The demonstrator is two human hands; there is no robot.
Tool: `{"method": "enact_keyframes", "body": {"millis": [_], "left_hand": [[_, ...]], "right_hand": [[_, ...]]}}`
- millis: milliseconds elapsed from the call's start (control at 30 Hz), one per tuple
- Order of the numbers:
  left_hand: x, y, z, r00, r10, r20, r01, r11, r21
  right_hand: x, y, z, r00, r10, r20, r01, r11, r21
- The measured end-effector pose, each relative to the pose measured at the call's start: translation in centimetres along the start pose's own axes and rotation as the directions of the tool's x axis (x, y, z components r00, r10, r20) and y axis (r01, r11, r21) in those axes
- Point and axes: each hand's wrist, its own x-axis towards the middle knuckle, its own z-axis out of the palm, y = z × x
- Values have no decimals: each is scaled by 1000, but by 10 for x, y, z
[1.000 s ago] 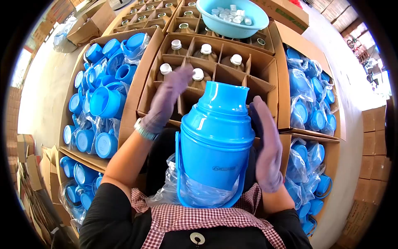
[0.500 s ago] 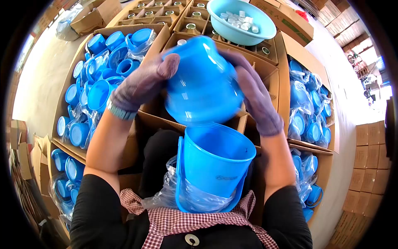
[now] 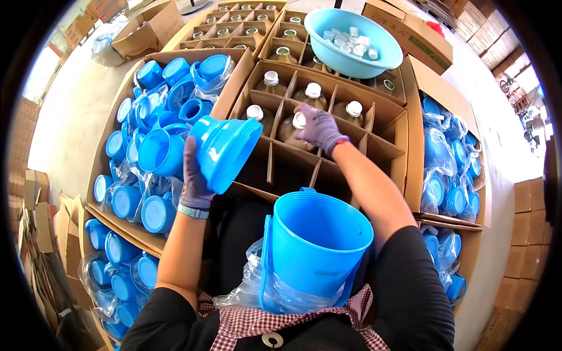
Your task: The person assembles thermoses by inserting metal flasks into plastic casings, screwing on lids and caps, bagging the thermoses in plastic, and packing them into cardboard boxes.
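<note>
Gloved in grey-purple, my left hand (image 3: 196, 178) grips the blue stepped top piece (image 3: 225, 149), tilted with its wide opening to the lower right. My right hand (image 3: 319, 128) reaches into the divided carton (image 3: 400, 153), its fingers closed around the white-capped neck of a bottle (image 3: 291, 136). Other bottles with white caps (image 3: 313, 90) stand in neighbouring compartments. On my lap the blue bucket-like body (image 3: 319, 234) stands open at the top, with its handle hanging down and clear plastic wrap (image 3: 252, 281) around its lower part.
Cartons of blue cups and lids flank me at left (image 3: 159, 151) and right (image 3: 436, 155). A light-blue basin (image 3: 351, 67) of small white caps rests on the cartons ahead. More bottles (image 3: 283, 55) stand beyond. An open carton (image 3: 153, 32) lies at the far left.
The top piece has come off the blue body and moved left in my left hand. My right hand has left it and taken hold of a bottle neck.
</note>
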Motion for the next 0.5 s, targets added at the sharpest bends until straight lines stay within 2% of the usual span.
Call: {"method": "enact_keyframes", "body": {"millis": [33, 67, 100, 133, 167, 200, 233, 267, 333, 433, 467, 500], "left_hand": [[-3, 11, 6, 1000, -20, 20, 21, 997, -67], [0, 25, 1, 992, -54, 112, 67, 991, -114], [4, 38, -4, 975, -88, 202, 120, 981, -152], [13, 47, -5, 944, -121, 307, 188, 962, -198], [18, 55, 7, 904, -107, 414, 197, 964, -180], [24, 59, 19, 888, -86, 452, 184, 967, -176], [29, 61, 32, 868, -68, 491, 172, 971, -169], [32, 61, 48, 845, -53, 531, 162, 974, -161], [25, 61, 105, 890, -2, 455, 47, 995, -86], [16, 53, 148, 894, 31, 447, -30, 1000, -11], [13, 51, 154, 889, 42, 456, -49, 999, 3], [11, 49, 155, 884, 49, 465, -63, 998, 15]], "right_hand": [[-4, -12, -29, 999, 10, -33, -10, 1000, 14], [-9, -18, -56, 993, -38, -110, 47, 996, 78], [-17, -23, -88, 954, -154, -257, 187, 976, 111], [-30, -38, -128, 899, -244, -363, 280, 959, 50], [-39, -43, -169, 932, -198, -304, 264, 945, 192], [-53, -55, -206, 887, -222, -406, 282, 955, 94], [-60, -63, -244, 859, -280, -429, 346, 934, 83], [-69, -75, -276, 770, -343, -538, 368, 928, -66], [-70, -91, -331, 714, -425, -556, 526, 850, 26], [-65, -102, -386, 567, -525, -634, 768, 615, 178], [-67, -108, -396, 730, -358, -582, 683, 423, 596], [-42, -93, -400, 696, -392, -601, 712, 269, 649]]}}
